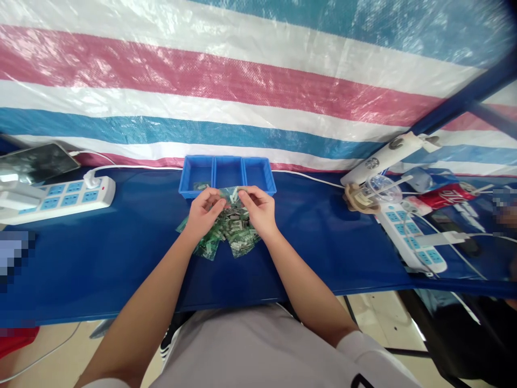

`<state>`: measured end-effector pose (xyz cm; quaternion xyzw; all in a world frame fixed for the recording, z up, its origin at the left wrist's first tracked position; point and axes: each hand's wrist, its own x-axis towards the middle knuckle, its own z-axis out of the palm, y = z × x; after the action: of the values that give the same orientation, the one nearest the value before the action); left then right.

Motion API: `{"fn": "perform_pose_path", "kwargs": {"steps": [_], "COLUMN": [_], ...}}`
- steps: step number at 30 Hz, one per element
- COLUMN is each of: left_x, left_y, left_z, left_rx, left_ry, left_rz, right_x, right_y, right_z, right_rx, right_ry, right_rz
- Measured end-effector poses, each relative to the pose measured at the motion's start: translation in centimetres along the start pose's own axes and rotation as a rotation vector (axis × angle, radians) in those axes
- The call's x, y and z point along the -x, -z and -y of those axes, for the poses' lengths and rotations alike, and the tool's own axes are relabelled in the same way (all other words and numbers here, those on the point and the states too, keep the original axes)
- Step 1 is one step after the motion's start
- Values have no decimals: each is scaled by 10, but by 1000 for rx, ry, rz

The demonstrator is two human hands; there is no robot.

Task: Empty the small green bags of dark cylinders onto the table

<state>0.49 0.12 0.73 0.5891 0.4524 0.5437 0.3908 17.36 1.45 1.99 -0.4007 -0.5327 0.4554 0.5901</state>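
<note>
Green-tinted clear plastic forms the bag (229, 192) we hold up between our hands, pale slivers showing inside it. Our left hand (204, 213) pinches one side between thumb and fingers, and our right hand (260, 211) pinches the other, its thumb flat on the plastic. Just below both hands, and partly behind them, a heap (242, 245) of similar bags lies on the blue table (323, 242). Just beyond our fingers sits a blue tray (228, 189) in three compartments; something small, too unclear to name, lies in the one nearest our left hand. Well left of our hands is a power strip (93, 198); well to their right are another strip (434, 261), a cup (390, 189) and a red can (448, 196).
</note>
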Motion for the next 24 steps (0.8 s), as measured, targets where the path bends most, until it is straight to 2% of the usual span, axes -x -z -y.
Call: {"fn": "perform_pose_path", "kwargs": {"steps": [4,10,16,21,24], "left_x": [0,3,3,4,4], "left_y": [1,1,-1,-1,-1], "left_z": [4,3,1,2,-1], "left_rx": [-25,56,3,-52,-71], "left_ry": [-16,21,15,-42,-81], "left_rz": [-6,45,72,-6,30], "right_x": [2,1,1,1,0], "right_y": [-2,-3,1,1,0], "right_z": [3,-2,-1,1,3], "right_rx": [-39,-35,-3,-17,-35], "right_ry": [33,-36,-7,7,-18], "right_rz": [-8,-69,-55,-82,-120]}}
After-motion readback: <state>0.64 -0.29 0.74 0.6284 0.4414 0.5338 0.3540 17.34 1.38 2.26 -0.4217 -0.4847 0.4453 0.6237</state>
